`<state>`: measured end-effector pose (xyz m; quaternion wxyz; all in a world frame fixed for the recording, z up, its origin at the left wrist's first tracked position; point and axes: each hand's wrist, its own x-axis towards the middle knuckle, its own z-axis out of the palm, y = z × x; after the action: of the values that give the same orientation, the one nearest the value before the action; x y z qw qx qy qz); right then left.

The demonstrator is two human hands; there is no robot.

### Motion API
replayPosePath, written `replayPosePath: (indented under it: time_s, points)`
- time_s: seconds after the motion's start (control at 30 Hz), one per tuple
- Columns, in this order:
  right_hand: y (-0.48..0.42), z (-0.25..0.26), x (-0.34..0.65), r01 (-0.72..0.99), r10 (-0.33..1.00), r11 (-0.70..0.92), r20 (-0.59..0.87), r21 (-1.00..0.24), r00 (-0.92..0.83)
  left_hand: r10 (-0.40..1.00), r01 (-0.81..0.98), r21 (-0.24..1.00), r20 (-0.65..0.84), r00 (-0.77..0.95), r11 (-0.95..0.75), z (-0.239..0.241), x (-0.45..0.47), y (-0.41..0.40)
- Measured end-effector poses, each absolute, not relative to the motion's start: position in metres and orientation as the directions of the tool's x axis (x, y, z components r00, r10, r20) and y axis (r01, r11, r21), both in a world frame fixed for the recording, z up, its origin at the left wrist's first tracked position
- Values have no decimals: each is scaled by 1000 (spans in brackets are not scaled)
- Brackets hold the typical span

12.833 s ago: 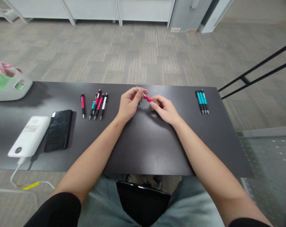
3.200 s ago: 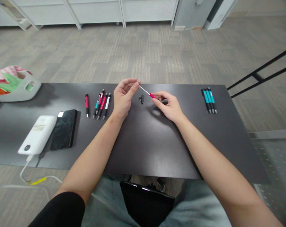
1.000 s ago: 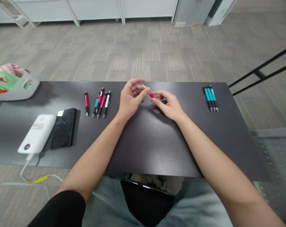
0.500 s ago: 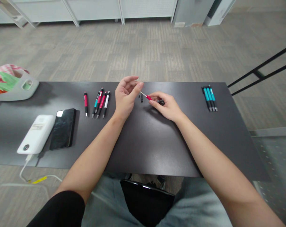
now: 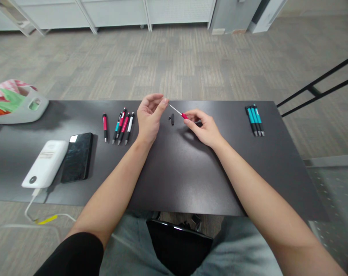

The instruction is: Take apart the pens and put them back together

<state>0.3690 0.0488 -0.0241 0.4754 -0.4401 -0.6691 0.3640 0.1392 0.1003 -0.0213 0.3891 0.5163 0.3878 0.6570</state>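
My left hand (image 5: 149,117) pinches the far end of a thin pale pen refill (image 5: 174,109) between thumb and fingertips. The refill slants down to the right into a red pen barrel (image 5: 185,116). My right hand (image 5: 205,128) is closed around that barrel, hiding most of it; a dark part shows under its fingers. On the table between the hands lies a black pen piece (image 5: 172,119), with a tiny dark piece beside it that I cannot make out.
Several pens (image 5: 122,126) lie left of my left hand, beside a lone red pen (image 5: 105,127). Turquoise pens (image 5: 254,120) sit in a row at the right. A black phone (image 5: 77,157), a white power bank (image 5: 45,163) with a cable and a white basket (image 5: 39,111) are farther left.
My left hand has moved a little left, away from my right hand. A longer stretch of the refill now shows outside the red barrel.
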Motion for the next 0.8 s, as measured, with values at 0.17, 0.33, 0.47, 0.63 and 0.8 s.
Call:
replayPosePath:
  time_s: [0.17, 0.33, 0.47, 0.63, 0.8]
  points:
    - [50, -25, 369, 254, 942, 332, 307, -908, -135, 911, -89, 913, 381, -156, -398, -22, 136, 103]
    - [50, -27, 369, 274, 940, 337, 308, -901, -145, 917, -89, 920, 365, -163, -382, -20, 136, 102]
    - [49, -26, 370, 273, 938, 343, 311, -899, -154, 919, -100, 920, 359, -164, -378, -18, 139, 100]
    - [49, -25, 370, 262, 932, 358, 330, -896, -147, 914, -141, 913, 352, -202, -383, -19, 135, 103]
    - [49, -25, 370, 283, 939, 341, 313, -896, -143, 920, -103, 921, 356, -164, -375, -19, 135, 103]
